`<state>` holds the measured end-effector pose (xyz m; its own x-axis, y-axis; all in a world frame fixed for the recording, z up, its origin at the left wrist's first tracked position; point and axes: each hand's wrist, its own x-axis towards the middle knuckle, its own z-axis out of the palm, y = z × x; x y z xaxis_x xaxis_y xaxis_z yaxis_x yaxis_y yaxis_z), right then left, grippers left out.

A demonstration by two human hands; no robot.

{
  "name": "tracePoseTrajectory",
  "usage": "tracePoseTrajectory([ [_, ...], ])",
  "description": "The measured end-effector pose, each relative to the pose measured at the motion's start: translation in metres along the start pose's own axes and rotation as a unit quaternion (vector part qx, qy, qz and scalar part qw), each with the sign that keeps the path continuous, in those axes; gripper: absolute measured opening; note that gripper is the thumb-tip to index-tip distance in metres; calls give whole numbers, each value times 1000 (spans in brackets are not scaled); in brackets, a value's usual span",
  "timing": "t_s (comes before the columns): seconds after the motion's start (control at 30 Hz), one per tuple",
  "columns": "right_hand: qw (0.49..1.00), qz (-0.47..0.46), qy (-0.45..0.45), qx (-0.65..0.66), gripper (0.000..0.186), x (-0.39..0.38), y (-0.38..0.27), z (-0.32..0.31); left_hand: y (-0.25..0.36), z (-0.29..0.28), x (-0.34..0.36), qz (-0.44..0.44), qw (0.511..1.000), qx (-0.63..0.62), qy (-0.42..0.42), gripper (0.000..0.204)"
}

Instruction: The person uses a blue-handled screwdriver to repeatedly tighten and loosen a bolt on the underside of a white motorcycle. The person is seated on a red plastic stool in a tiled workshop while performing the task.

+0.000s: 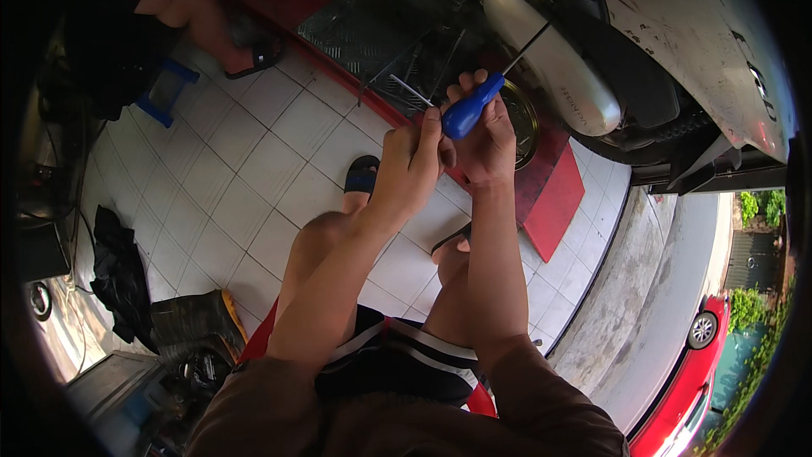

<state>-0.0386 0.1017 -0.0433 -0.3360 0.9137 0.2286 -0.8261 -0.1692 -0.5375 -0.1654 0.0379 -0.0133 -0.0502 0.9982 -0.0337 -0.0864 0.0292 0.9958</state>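
My right hand is wrapped round the blue handle of a screwdriver, whose thin dark shaft slants up and right toward the scooter's silver exhaust cover. Whether its tip touches anything, I cannot tell. Close beside it, my left hand is closed, thumb up near the handle's butt end. A thin silver metal rod sticks out from its fingertips, up and to the left. The rod's lower end is hidden by the fingers.
The scooter stands at the upper right over a red-edged platform. A round gold-rimmed tin lies behind my right hand. Another person's leg and a blue stool are at the upper left. A black cloth lies on the left.
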Motion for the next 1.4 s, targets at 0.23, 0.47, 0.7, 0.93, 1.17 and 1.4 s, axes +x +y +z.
tracePoseTrajectory([
  [0.23,994,22,52,-95,41,-1,-11,14,5,4,-3,-5,989,-142,-36,65],
  [0.47,973,13,158,-170,31,2,-1,28,-18,-9,8,173,983,-18,61,26],
  [0.7,965,18,149,-215,27,2,-12,37,5,-8,-4,156,986,-22,50,28],
  [0.93,974,10,130,-183,35,0,-21,22,7,-4,-6,332,923,137,136,46],
  [1.17,988,5,102,-120,34,-3,-18,23,11,4,-12,136,987,-75,41,34],
  [1.4,977,14,151,-148,31,-5,-25,20,12,4,-7,345,925,119,108,40],
])
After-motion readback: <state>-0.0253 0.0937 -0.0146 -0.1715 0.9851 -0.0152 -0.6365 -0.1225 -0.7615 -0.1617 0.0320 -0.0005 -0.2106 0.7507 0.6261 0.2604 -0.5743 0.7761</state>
